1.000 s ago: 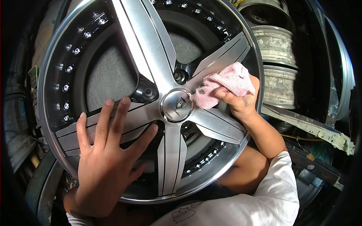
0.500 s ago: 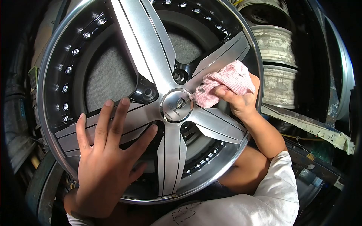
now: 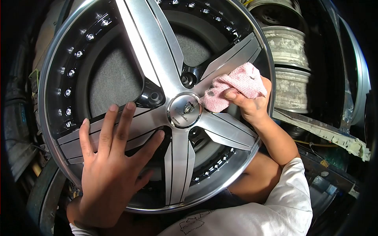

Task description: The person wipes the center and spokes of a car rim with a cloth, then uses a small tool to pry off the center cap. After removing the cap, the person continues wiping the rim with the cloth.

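A large black and silver alloy wheel with five spokes fills the middle of the view, face up. Its round centre cap carries a small emblem and lettering. My left hand lies spread over the lower left spoke, fingers apart, holding nothing. In my right hand is a bunched pink cloth with dark smudges, gripped between thumb and fingers. The cloth sits over the right spoke, just beside the centre cap. My right fingers are mostly hidden behind the cloth.
Scuffed wheel rims are stacked at the right. A metal beam with peeling pale paint runs below them. A clear plastic bottle lies at the lower right. Dark metal parts crowd the left edge.
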Motion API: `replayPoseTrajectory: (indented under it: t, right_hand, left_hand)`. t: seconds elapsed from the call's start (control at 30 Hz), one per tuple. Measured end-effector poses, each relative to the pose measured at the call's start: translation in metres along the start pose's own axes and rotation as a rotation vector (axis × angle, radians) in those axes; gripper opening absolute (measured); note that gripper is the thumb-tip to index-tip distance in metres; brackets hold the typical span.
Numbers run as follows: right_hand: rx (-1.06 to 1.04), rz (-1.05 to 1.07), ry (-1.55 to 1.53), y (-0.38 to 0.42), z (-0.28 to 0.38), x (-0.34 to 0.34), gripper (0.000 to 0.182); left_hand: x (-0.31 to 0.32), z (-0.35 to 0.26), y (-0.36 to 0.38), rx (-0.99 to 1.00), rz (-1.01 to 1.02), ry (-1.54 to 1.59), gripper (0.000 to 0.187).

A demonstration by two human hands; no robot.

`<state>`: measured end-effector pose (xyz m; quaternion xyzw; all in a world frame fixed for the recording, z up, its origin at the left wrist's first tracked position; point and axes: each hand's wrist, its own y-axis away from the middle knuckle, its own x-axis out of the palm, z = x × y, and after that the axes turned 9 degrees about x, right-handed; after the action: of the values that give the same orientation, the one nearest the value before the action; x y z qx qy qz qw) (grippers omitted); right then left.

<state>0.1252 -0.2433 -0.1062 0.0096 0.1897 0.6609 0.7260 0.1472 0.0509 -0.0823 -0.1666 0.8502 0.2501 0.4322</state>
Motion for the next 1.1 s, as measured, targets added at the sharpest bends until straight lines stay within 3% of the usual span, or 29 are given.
replayPoseTrajectory:
  t: [1.1]
  right_hand:
    - [-0.001,0.026,0.055,-0.0011,0.0017,0.0019,0.026]
  left_hand:
    - [-0.0014,-0.0005,-0.0002,-0.001,0.002,0.002,0.074]
